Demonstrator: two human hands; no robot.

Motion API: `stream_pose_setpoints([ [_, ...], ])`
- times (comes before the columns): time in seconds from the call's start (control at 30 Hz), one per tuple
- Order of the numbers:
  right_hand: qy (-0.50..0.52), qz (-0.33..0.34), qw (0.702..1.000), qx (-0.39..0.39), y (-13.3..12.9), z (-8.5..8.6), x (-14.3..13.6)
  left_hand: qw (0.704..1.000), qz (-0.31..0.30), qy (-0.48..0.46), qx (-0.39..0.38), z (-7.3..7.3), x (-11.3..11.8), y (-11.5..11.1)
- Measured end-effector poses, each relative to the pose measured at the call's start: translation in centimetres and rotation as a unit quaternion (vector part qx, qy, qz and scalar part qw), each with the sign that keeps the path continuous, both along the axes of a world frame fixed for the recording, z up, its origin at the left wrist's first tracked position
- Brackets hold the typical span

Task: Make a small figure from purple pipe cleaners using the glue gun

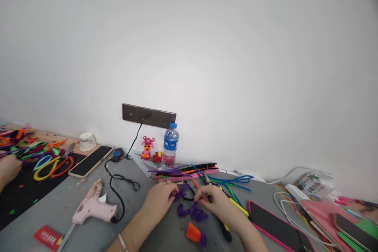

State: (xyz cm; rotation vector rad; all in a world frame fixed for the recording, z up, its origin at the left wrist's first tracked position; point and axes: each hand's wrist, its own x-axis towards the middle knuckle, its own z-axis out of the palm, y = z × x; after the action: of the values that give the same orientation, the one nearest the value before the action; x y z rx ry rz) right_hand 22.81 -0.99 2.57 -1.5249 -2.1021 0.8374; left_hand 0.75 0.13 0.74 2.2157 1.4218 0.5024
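Note:
My left hand (161, 200) is closed, its thumb and fingers pinching a bunch of purple pipe cleaner (182, 191). Across from it, my right hand (215, 201) curls its fingers in a pinch at the upper end of a coiled purple pipe cleaner piece (198, 214); the exact contact is hard to see. A smaller purple curl (183, 210) lies on the grey table (165, 232) between the hands. Nearer to me is an orange piece (193, 232) with purple coils at its end. Pliers (225, 228) with black and yellow handles lie partly hidden under my right forearm.
Loose pipe cleaners (189, 171) lie behind my hands, beside a water bottle (170, 145) and small figures (147, 149). A pink glue gun (93, 206) with a black cord is at left, near a phone (91, 160). Another phone (277, 224) lies right. Another person's hand (9, 168) is far left.

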Motion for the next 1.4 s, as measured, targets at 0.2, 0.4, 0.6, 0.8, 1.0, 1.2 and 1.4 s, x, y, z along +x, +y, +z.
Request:
stream_pose_setpoints([
  [0.2,0.053,0.028,0.997,0.049,-0.1,0.5,0.0,0.994,0.006,-0.096,0.057,0.9,0.1,-0.4],
  [0.4,0.124,0.007,0.989,0.082,-0.4,1.8,-0.7,0.979,-0.04,-0.173,0.102,1.2,0.4,-0.8],
  [0.6,0.24,0.045,0.969,0.023,-1.3,2.0,-2.5,0.971,-0.062,-0.183,0.139,1.1,0.9,-1.2],
  [0.8,0.323,-0.013,0.946,0.005,-0.9,2.0,-2.3,0.971,-0.061,-0.172,0.153,1.5,0.5,-1.2],
  [1.0,0.416,-0.094,0.902,0.066,-0.1,2.1,-0.7,0.976,-0.001,-0.152,0.158,1.9,-0.3,-0.6],
  [1.2,0.451,-0.149,0.873,0.111,0.5,1.3,-0.7,0.981,0.009,-0.156,0.116,2.2,-0.2,-0.7],
  [1.4,0.453,-0.159,0.868,0.124,0.7,0.8,-0.7,0.982,-0.009,-0.147,0.117,2.1,0.1,-1.0],
])
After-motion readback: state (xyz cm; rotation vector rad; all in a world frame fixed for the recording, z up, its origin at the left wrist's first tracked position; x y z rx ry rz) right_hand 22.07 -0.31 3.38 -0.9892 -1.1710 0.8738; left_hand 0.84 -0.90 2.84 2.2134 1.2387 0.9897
